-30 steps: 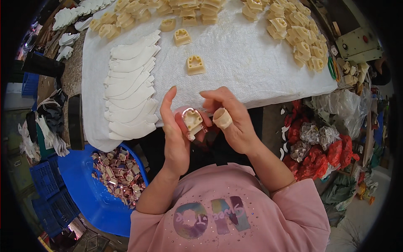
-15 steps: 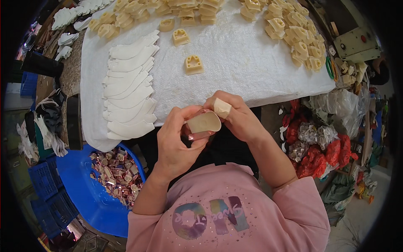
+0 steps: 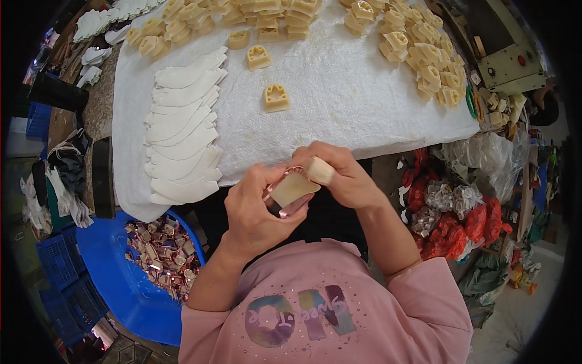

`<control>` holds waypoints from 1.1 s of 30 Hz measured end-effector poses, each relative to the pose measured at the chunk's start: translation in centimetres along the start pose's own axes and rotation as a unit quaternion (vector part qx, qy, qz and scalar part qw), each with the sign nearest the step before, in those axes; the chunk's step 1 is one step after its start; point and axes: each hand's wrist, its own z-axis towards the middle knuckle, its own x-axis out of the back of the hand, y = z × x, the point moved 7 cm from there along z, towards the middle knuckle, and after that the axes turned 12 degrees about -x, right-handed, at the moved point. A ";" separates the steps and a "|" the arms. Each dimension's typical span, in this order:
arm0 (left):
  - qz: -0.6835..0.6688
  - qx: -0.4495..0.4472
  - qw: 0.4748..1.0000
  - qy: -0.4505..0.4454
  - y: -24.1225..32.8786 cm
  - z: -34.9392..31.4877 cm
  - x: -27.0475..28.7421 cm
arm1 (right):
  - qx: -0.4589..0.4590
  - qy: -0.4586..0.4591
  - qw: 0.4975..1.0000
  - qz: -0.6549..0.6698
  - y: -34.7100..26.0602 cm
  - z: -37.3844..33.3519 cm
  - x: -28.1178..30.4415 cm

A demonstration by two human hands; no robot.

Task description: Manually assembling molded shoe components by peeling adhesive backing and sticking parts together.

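Note:
In front of my chest, my left hand (image 3: 251, 203) is closed around a small cup-like piece (image 3: 293, 192) with a shiny pink metallic outside and a beige lining. My right hand (image 3: 347, 177) grips the far right edge of the same piece. A beige covering (image 3: 319, 171) wraps one digit of the right hand and lies against the rim. The fingertips behind the piece are partly hidden. Beyond my hands, a cream moulded block (image 3: 277, 99) with holes stands on the white-covered table (image 3: 327, 109).
White curved strips (image 3: 185, 130) lie overlapped on the table's left. Cream moulded pieces are heaped at the far edge (image 3: 267, 15) and right (image 3: 427, 57). A blue basin (image 3: 115, 285) at lower left holds pink-and-beige pieces (image 3: 167, 255). Red plastic bags (image 3: 448, 230) sit at right.
Both hands have dropped slightly toward my chest. The piece has turned a little, so its lining faces up at a different slant, with the wrapped digit still at its edge.

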 end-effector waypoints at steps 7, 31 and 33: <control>0.057 0.004 0.998 0.028 0.9 -0.4 -0.5 | 0.069 0.034 0.995 -0.064 -0.7 -0.7 -0.8; 0.122 -0.006 0.988 0.094 0.2 -0.6 -0.2 | -0.062 0.028 0.968 0.242 3.6 -0.2 -1.5; 0.131 -0.016 0.988 0.086 0.4 -0.8 -0.3 | -0.075 0.011 0.950 0.304 3.3 -0.3 -2.2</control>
